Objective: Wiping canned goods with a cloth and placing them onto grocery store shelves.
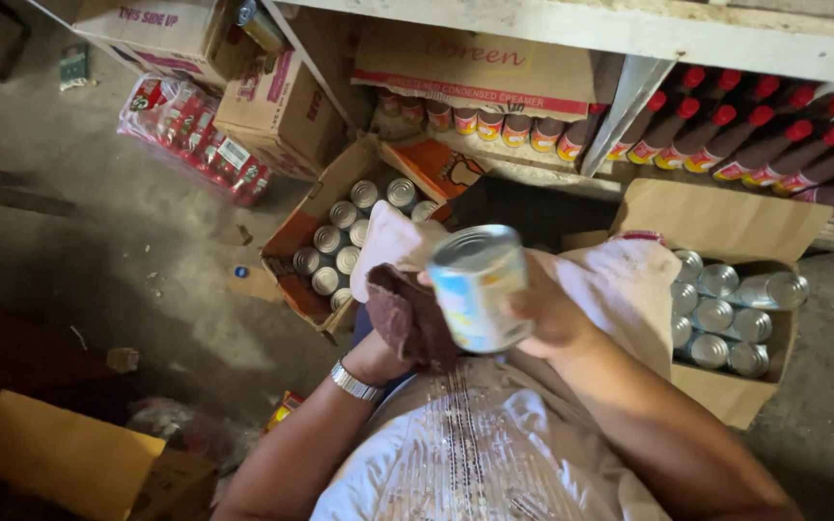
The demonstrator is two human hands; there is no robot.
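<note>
At frame centre, the right hand (547, 314) has its grip clamped on a silver-topped, pale-labelled tin can (478, 287). At 9 o'clock of it, the left hand (407, 323) presses a brown cloth (415, 318) against the can, grip closed on the cloth.

Dim scene, light from upper right; floor (98, 222) in deep shadow at left; slight wide-angle bending at edges.

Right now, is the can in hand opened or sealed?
Sealed: the can, tilted in the right hand, shows an unbroken silver lid.
</note>
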